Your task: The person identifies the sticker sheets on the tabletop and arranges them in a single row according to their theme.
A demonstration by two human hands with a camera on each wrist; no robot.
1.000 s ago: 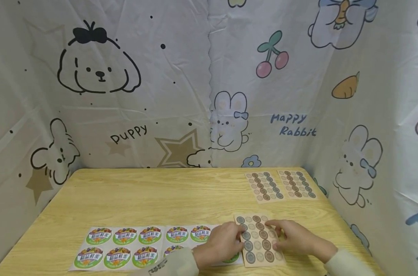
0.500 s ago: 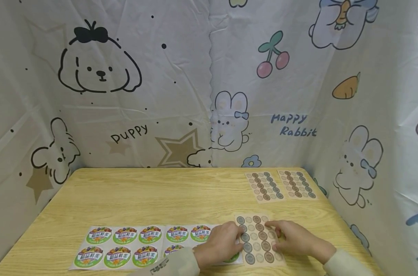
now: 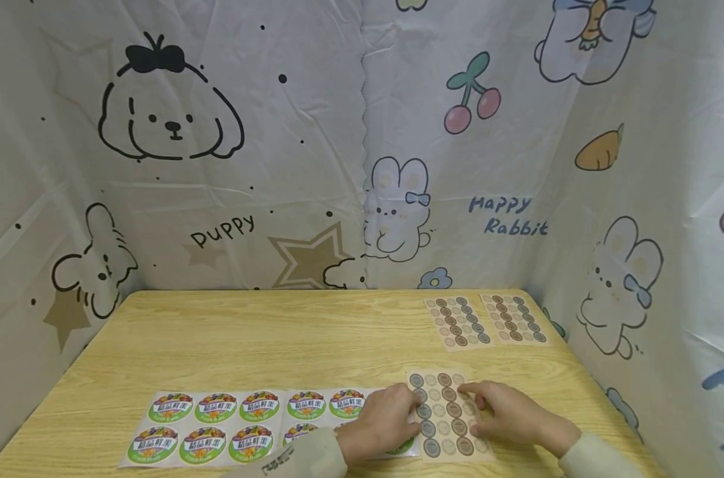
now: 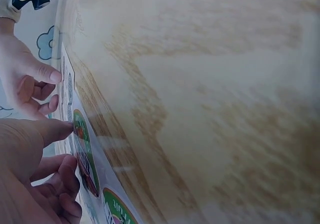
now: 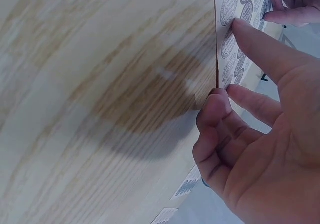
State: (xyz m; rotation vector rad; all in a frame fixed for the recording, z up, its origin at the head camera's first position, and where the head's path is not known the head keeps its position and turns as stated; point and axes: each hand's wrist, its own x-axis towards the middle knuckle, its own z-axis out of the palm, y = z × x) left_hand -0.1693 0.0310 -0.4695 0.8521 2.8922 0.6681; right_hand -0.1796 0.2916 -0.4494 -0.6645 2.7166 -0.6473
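Observation:
A tan sheet of round coin-like stickers lies on the table at the right end of a white sheet of fruit labels. My left hand holds the tan sheet by its left edge, its wrist over the label sheet and hiding some labels. Along the right edge, my right hand grips the same sheet. Close up in the right wrist view, the thumb presses on the printed face while the other fingertips meet the edge. In the left wrist view, the left thumb touches where the two sheets meet.
Two more tan sticker sheets, a left one and a right one, lie at the back right of the wood-grain table. A patterned cloth hangs behind the table and along its sides.

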